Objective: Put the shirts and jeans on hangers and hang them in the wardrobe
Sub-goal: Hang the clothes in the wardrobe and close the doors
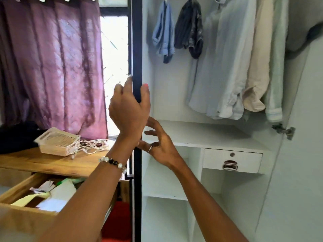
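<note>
Already the shirts (232, 67) and jeans (164, 32) hang up and right of the left hand (129, 109): soft, light, best lifted by their hangers. That hand grips the wardrobe door edge (137, 49); the right hand (160, 145), just below, is loosely spread, holding nothing.

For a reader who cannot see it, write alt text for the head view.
The left hand grips the dark edge of the wardrobe door, the right hand just below it with fingers loosely curled. Inside the white wardrobe hang two folded jeans and several pale shirts.
</note>
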The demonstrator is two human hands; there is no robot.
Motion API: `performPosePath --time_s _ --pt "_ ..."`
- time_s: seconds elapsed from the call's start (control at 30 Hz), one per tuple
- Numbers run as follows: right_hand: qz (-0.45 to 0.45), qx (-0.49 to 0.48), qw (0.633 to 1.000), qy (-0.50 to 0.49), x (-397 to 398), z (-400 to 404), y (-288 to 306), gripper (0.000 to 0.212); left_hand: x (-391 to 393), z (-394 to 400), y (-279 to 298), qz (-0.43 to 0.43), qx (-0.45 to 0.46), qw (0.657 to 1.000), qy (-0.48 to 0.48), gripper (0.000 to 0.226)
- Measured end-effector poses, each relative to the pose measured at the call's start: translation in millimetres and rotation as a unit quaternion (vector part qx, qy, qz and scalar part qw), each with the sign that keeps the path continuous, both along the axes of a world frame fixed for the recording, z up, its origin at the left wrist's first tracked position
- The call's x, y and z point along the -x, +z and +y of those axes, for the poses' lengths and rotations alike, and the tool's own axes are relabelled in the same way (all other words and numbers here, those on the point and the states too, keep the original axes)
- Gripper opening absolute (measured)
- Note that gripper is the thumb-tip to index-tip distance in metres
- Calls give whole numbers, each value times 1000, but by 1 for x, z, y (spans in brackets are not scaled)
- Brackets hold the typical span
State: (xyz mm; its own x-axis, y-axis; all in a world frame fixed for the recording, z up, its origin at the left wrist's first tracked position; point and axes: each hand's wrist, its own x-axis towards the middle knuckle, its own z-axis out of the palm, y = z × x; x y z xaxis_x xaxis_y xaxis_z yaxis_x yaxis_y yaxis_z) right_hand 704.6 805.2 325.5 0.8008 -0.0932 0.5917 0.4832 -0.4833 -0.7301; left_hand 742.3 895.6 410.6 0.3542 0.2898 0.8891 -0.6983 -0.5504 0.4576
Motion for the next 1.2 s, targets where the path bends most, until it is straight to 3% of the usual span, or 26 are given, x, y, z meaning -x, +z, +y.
performPosePath --time_s 0.13,0.33,0.73,0.9,0.97,1.0,1.07,1.2 --pt "-19 27 998 -44 14 -55 1 69 -2 -70 -9 -64 -69 994 -47 57" --pt "2 32 990 -134 12 -150 -1 47 -18 -169 -18 -77 -156 981 -79 60" --pt "72 14 985 -158 -32 -269 0 69 -73 -285 -41 -57 -262 960 -81 62" --pt "50 77 968 -234 -65 -305 -7 51 -106 -311 -43 -67 -305 948 -67 63" --pt "22 143 943 -300 -81 -320 -11 30 -118 -322 -42 -61 -314 945 -68 67" --pt "9 127 941 -313 -88 -322 -11 24 -124 -327 -42 -60 -319 943 -67 68" --pt "10 87 937 -338 -103 -331 -10 28 -138 -337 -41 -57 -330 940 -64 68" --pt "55 161 906 -388 -117 -340 -6 24 -157 -355 -44 -51 -320 945 -55 69"
